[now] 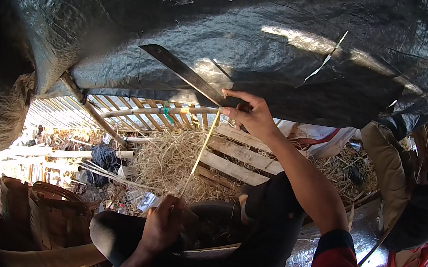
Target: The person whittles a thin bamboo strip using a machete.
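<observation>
My right hand (pixel 251 114) is raised in front of me, closed on the near end of a long dark knife (pixel 179 72). Its blade points up and to the left, and the handle is hidden by my hand. Beside my right thumb is the upper end of a thin pale strip (pixel 204 148), which looks like split bamboo. I cannot tell whether the strip touches the blade. Lower down, my left hand (pixel 161 223) is closed around the strip's bottom end, in front of my knee.
Black plastic sheeting (pixel 288 62) hangs across the top. Under it are a bamboo slat fence (pixel 136 110), wooden slats (pixel 237 161) and a heap of dry shavings (pixel 167 160). Woven baskets (pixel 57 215) stand at lower left. A red plastic bag (pixel 413 262) lies at right.
</observation>
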`<state>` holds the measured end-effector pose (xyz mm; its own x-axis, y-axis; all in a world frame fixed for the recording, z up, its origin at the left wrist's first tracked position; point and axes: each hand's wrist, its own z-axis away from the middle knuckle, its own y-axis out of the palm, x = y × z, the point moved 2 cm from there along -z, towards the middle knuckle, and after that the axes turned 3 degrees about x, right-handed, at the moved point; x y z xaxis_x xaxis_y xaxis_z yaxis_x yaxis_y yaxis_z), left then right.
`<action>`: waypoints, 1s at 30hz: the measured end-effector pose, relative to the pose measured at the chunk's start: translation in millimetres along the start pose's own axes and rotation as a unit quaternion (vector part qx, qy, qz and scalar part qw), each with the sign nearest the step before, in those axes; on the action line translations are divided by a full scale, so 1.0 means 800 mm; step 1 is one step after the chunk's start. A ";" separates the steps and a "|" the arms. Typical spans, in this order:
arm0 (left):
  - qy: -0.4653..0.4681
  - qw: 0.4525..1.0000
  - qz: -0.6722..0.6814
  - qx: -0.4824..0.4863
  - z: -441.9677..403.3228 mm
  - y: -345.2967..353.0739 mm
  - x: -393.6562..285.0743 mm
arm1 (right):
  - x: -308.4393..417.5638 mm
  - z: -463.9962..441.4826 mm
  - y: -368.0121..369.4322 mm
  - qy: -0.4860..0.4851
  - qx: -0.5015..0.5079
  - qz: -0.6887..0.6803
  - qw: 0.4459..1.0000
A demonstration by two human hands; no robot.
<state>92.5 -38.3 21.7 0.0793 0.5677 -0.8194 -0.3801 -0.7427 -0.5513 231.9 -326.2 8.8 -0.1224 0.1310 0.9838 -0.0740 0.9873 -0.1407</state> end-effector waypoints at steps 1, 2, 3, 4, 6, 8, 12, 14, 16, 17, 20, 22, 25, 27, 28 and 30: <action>-0.005 1.000 -0.004 -0.001 0.000 -0.001 -0.001 | 0.004 0.004 0.002 -0.008 0.013 -0.018 1.000; -0.006 1.000 -0.004 -0.002 0.000 -0.002 -0.002 | 0.006 0.005 0.005 -0.008 0.013 -0.018 1.000; -0.010 1.000 -0.005 0.002 0.001 -0.002 -0.003 | 0.008 0.005 0.008 -0.009 0.013 -0.008 1.000; -0.014 1.000 -0.005 0.005 0.001 -0.003 -0.003 | 0.009 0.005 0.009 -0.010 0.013 0.003 1.000; -0.004 1.000 -0.005 0.007 0.002 0.000 0.000 | 0.006 0.001 0.004 -0.001 0.005 0.017 1.000; 0.005 1.000 -0.006 0.007 0.004 -0.001 0.003 | -0.003 -0.006 -0.001 0.008 -0.001 0.029 1.000; 0.012 1.000 0.009 0.014 0.003 -0.002 0.005 | -0.010 -0.010 -0.003 0.021 -0.023 -0.045 0.999; 0.017 1.000 0.001 0.008 0.002 -0.002 0.005 | -0.003 -0.003 0.006 -0.040 0.017 -0.089 0.995; 0.026 1.000 0.007 -0.003 0.001 -0.002 0.004 | 0.006 0.000 0.010 -0.036 0.021 -0.065 0.997; 0.025 1.000 0.006 -0.001 -0.001 -0.001 0.004 | 0.009 -0.001 0.008 -0.024 0.024 -0.047 0.998; 0.037 0.999 0.008 -0.011 -0.003 -0.003 0.002 | 0.003 -0.010 0.001 -0.011 0.020 -0.040 0.999; 0.032 0.999 -0.009 -0.001 -0.004 -0.004 0.000 | 0.000 -0.014 -0.004 0.013 0.000 -0.064 0.998; 0.064 0.998 -0.020 -0.006 -0.005 -0.003 0.004 | -0.001 -0.013 -0.005 0.000 0.001 -0.053 0.999; 0.056 0.998 -0.018 -0.006 -0.007 -0.004 0.000 | -0.001 -0.011 -0.003 -0.004 0.003 -0.045 0.999; 0.047 0.999 -0.016 -0.006 -0.008 -0.005 -0.001 | -0.001 -0.010 -0.001 -0.010 0.008 -0.056 0.998; 0.048 0.998 -0.035 -0.009 -0.006 -0.005 0.002 | 0.000 -0.010 -0.002 -0.015 0.014 -0.067 0.998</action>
<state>98.5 -36.6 22.0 0.1935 0.5823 -0.7896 -0.3545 -0.7090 -0.6096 240.0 -327.2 10.0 -0.1401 -0.0044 0.9901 -0.1189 0.9928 -0.0125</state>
